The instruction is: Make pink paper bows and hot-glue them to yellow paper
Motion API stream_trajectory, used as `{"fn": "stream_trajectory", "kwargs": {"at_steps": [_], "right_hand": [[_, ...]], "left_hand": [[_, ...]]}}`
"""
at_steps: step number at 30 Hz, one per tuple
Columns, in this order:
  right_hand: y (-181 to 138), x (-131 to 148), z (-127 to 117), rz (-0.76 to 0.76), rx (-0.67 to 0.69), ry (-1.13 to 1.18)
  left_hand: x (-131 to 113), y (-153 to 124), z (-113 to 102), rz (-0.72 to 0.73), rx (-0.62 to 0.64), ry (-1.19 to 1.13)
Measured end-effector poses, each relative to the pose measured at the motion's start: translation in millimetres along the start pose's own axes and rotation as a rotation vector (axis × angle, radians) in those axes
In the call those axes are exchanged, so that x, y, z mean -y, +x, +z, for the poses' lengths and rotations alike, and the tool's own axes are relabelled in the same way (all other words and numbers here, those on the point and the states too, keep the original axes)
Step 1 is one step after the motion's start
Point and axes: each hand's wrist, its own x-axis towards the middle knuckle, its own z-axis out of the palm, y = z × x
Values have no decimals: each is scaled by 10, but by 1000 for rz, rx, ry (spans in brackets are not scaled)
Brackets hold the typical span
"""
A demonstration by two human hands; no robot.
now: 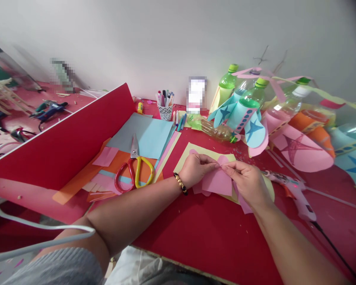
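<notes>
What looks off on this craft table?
A clear plastic bottle with a green cap lies on its side behind the pink paper sheet held in both hands. It stands out because the blue-finned plastic bottle beside it stands upright.

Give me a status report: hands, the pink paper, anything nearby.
Left hand and right hand pinching pink paper. Pale yellow card underneath. Hot glue gun lying right of right hand.
</notes>
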Motion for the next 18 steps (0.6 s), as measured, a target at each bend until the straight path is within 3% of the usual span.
{"fn": "stream_trajectory", "kwargs": {"at_steps": [18], "right_hand": [[45,-221,10,57,12,106]], "left_hand": [[11,52,-59,-5,4,62]]}}
